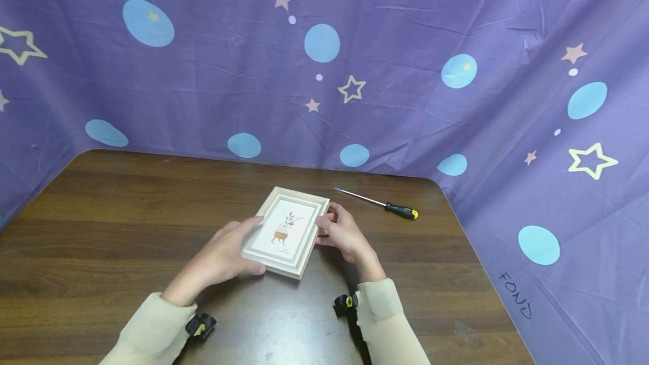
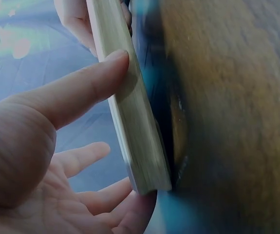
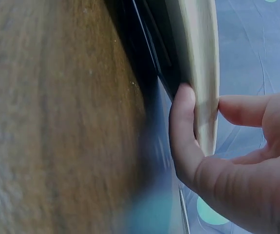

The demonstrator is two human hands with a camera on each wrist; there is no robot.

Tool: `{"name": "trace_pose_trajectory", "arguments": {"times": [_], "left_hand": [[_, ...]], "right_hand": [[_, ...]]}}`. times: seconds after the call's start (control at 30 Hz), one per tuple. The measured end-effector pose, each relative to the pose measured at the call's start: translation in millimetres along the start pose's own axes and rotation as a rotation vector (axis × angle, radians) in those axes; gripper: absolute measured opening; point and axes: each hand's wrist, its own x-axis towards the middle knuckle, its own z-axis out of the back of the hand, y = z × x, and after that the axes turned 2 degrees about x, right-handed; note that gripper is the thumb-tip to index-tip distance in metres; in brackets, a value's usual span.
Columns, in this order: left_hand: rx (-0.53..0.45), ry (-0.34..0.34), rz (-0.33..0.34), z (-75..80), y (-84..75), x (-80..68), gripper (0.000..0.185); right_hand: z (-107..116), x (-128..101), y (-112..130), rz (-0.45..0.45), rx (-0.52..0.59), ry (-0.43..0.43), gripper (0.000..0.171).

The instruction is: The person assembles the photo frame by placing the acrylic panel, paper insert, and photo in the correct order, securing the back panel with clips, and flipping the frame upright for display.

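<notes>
A cream-white picture frame (image 1: 286, 230), its print of a potted plant facing up, is between the two hands over the table. The left hand (image 1: 223, 255) grips its near left corner. In the left wrist view that thumb lies across the pale outer edge of the frame (image 2: 140, 131), with fingers bent about the corner. On the right side, the right hand (image 1: 350, 235) pinches the border. From the right wrist, one finger shows against the dark back of the frame (image 3: 205, 63) and another touches its front. The frame's back stands slightly off the wooden surface in both wrist views.
A screwdriver (image 1: 400, 210) with a black and yellow handle lies on the brown wooden table (image 1: 127, 213), right of and beyond the frame. Purple cloth (image 1: 213, 72) with stars and blue dots hangs behind the table and along both sides.
</notes>
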Motion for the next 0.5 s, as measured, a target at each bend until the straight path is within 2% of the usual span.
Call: {"name": "trace_pose_trajectory", "arguments": {"times": [0.5], "left_hand": [[0.033, 0.022, 0.008, -0.2, 3.2, 0.8, 0.087]], "right_hand": [[-1.0, -0.7, -1.8, 0.050, -0.125, 0.024, 0.070]]}}
